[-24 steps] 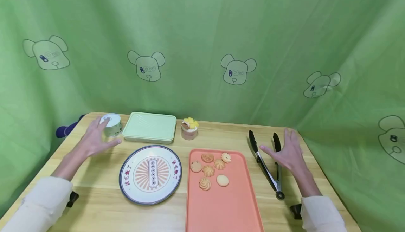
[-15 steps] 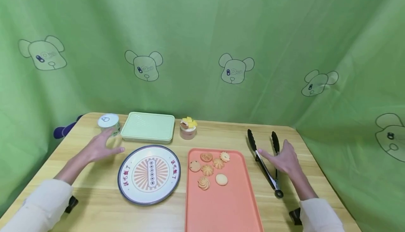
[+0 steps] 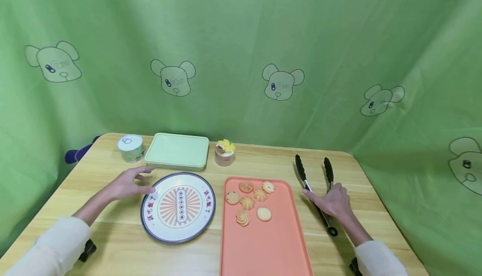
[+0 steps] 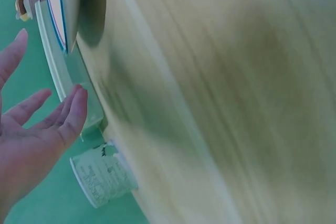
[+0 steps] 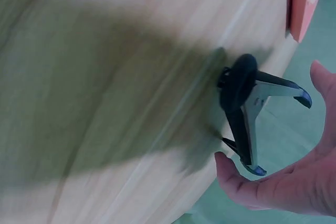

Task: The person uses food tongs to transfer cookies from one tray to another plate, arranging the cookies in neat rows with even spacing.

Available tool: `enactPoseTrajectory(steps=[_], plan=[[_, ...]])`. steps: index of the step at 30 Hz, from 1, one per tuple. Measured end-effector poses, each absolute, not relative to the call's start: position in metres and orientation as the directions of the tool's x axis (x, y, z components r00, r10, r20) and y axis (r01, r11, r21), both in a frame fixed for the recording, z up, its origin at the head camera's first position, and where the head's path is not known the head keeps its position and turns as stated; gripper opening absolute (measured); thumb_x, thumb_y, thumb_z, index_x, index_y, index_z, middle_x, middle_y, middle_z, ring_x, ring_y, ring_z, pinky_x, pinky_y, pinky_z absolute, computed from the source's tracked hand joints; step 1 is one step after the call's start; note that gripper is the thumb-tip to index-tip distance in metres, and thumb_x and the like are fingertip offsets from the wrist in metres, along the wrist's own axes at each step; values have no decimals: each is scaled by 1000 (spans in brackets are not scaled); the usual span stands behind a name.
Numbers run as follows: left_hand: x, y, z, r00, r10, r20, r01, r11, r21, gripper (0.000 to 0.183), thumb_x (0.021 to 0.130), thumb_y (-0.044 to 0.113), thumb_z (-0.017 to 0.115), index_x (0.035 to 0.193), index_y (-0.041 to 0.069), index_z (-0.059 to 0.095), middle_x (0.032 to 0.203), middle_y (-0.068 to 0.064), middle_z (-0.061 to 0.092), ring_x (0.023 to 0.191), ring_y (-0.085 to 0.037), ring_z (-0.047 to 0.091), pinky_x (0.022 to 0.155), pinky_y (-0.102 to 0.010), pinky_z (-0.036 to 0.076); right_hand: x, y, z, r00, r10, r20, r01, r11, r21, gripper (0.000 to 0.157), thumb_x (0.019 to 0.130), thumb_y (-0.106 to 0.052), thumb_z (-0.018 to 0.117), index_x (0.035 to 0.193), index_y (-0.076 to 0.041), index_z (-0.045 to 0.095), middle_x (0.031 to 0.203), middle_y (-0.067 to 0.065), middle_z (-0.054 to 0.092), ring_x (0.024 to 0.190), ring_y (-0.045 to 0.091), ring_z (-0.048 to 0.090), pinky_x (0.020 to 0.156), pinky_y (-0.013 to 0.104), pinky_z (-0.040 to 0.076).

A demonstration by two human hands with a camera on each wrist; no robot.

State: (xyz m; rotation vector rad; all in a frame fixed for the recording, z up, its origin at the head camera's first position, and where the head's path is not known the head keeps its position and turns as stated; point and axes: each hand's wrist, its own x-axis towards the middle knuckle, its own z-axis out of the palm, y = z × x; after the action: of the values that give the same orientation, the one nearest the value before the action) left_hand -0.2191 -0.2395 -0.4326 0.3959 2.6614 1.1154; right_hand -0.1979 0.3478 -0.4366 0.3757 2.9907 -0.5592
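Observation:
My left hand [image 3: 129, 184] reaches toward the left rim of the white plate [image 3: 160, 231] with a blue edge, thumb and fingers apart and nothing between them. In the left wrist view a gap shows between this hand [image 4: 39, 135] and the plate [image 4: 58, 9]. My right hand [image 3: 333, 203] hovers over the metal tongs [image 3: 320, 215] with black tips, which lie spread on the table. In the right wrist view the thumb and fingers of the right hand [image 5: 294, 182] stand apart around the tongs [image 5: 245, 124]. Part of one tong arm is hidden by the hand.
A coral tray [image 3: 267, 246] holding several cookies [image 3: 247, 203] lies between plate and tongs. Along the back of the wooden table [image 3: 263, 159] stand a can [image 3: 132, 148], a pale green lidded box [image 3: 177, 150] and a dessert cup [image 3: 224, 152]. Green curtain [image 3: 233, 37] hangs behind.
My left hand has moved from beside the can toward me and right, to the plate's rim. My right hand has come down and nearer over the tongs, its fingers drawn in somewhat.

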Motion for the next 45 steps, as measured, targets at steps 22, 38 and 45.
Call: enactPoseTrajectory(steps=[22,38,45], plan=[[-207,-222,-452,-932,311,-186,60,639,767,43,69,5,78,109,2,63,114,-17,60,100,-26,55,88,-39,47,-205,351,-457,-978,200,-59,207,896,-394,107,78,-61,63,121,30,26,103,39,40,83,40,47,63,44,47],[-206,-222,-452,-937,280,-206,31,656,754,43,67,3,78,108,1,64,116,-19,60,102,-28,54,91,-46,45,-198,354,-454,-972,237,-8,219,884,-414,104,80,-69,55,122,24,33,113,40,44,98,51,51,79,55,47],[-207,-222,-453,-935,275,-223,14,658,753,44,67,4,79,109,1,63,116,-19,60,103,-28,54,92,-47,45,-190,356,-438,-991,131,-20,129,919,-373,112,81,-68,54,135,24,21,128,47,35,113,60,42,91,64,42]])
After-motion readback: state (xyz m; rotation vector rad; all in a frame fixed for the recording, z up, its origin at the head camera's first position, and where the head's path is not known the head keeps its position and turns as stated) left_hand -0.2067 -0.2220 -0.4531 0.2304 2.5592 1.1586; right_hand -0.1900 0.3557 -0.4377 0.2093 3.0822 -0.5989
